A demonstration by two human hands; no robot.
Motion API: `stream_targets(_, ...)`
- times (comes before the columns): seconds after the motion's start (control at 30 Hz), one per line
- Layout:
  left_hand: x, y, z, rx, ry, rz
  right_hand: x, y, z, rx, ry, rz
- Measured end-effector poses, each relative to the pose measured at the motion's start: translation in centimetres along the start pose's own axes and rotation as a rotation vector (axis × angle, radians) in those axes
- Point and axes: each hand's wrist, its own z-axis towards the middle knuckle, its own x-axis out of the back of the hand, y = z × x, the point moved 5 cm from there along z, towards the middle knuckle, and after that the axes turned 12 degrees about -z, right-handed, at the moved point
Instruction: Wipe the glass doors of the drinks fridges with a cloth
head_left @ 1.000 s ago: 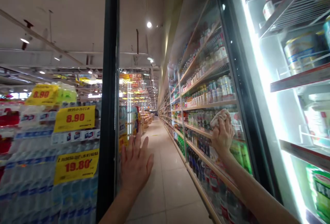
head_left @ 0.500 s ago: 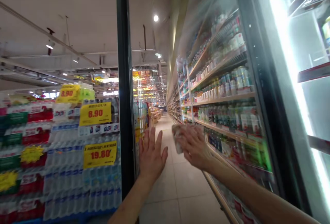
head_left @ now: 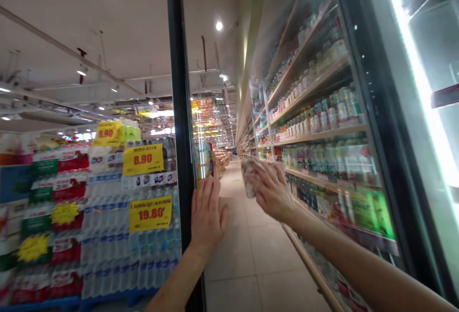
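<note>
A glass door (head_left: 229, 87) with a dark frame (head_left: 178, 87) stands open in front of me. My left hand (head_left: 209, 216) lies flat near the frame's left edge, fingers stretched upward and nothing in it. Further right, my right hand (head_left: 274, 190) presses a crumpled pale cloth (head_left: 248, 178) against the glass. Its fingers cover much of the cloth. Shelves of bottles and cans show in the pane, seemingly as a reflection or through it.
Stacked packs of bottled water (head_left: 107, 235) stand on a blue pallet at the left, with yellow price signs (head_left: 142, 159) on them. A lit cooler interior (head_left: 430, 63) is at the right. The tiled floor (head_left: 240, 250) runs down an aisle.
My right hand with the cloth has shifted slightly upward. My left hand has come closer to the dark frame, its fingers now nearer together. The whole view has swung a little to the left.
</note>
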Motion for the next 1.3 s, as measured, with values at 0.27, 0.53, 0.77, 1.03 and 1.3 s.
stream_targets(0.27,1.8,-0.5,0.0,0.06,0.1,-0.249,-0.8,-3.9,-1.2,0.37,-0.101,0.121)
stream_targets(0.53,3.8,-0.2,2.0,0.057,0.189,-0.383,-1.2,-5.6,5.1,0.224,-0.075,0.153)
stream_targets(0.77,4.6,-0.6,4.9,0.025,0.259,-0.36,-0.7,-2.9,7.2,0.076,-0.017,0.079)
stream_targets(1.03,1.8,-1.0,6.5,-0.003,0.188,-0.257,0.2,3.1,4.6,-0.072,0.067,-0.055)
stream_targets(1.3,-2.0,-1.2,6.0,-0.008,-0.001,0.09,0.8,9.4,1.3,-0.29,0.089,-0.158)
